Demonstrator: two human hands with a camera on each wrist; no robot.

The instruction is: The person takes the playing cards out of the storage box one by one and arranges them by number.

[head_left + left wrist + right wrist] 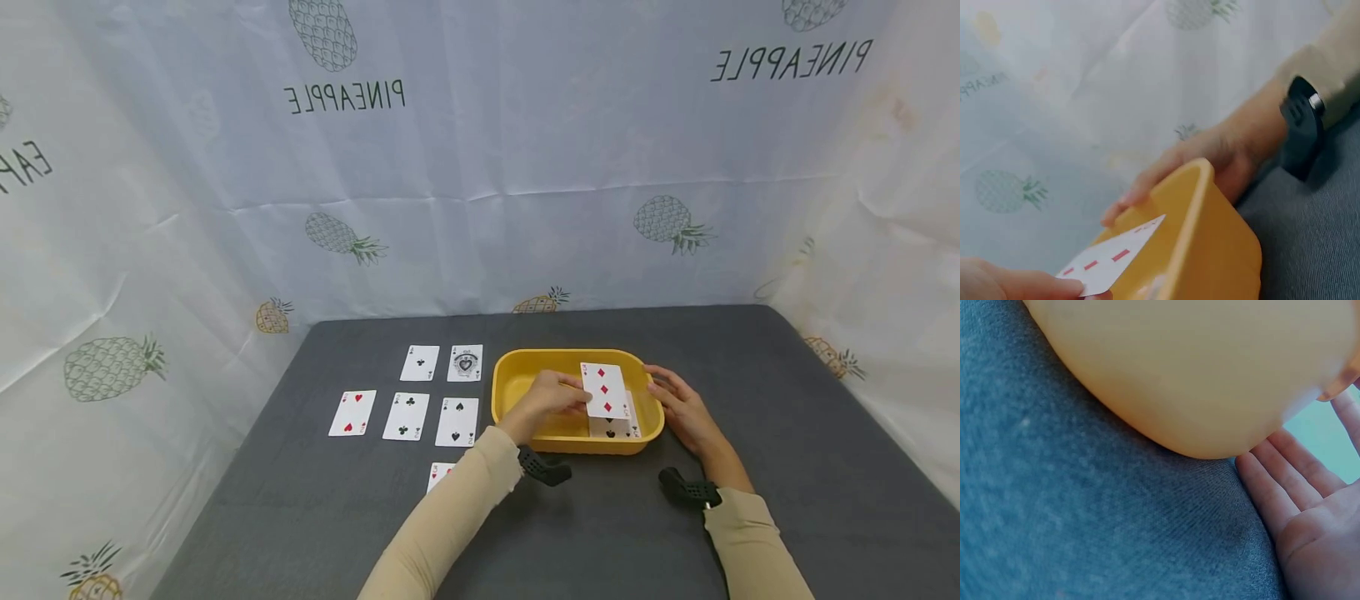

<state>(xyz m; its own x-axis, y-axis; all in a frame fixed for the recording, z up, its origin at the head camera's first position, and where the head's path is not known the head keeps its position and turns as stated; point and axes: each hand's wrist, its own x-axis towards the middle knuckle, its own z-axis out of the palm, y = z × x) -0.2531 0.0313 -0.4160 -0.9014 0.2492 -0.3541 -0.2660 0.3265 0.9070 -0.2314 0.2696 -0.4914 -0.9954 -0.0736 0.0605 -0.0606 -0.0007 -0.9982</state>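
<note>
cards [457, 422]: we see six out, more left in tray [570, 447]. left hand [546, 402] pinches diamond card [604, 389]; right hand [687, 417], straight-fingered, touches tray.

there are two hands [542, 402] [687, 418], one tray [570, 447] with at least two cards [598, 431], one held card [604, 390], six [406, 416] on one table [585, 542].

Beneath the three of diamonds [606, 390] pinched by the left hand [546, 402], other cards [598, 428] lie partly hidden. Left of the grip, a sleeve [450, 518] partly covers a red-pipped card [438, 473].
</note>
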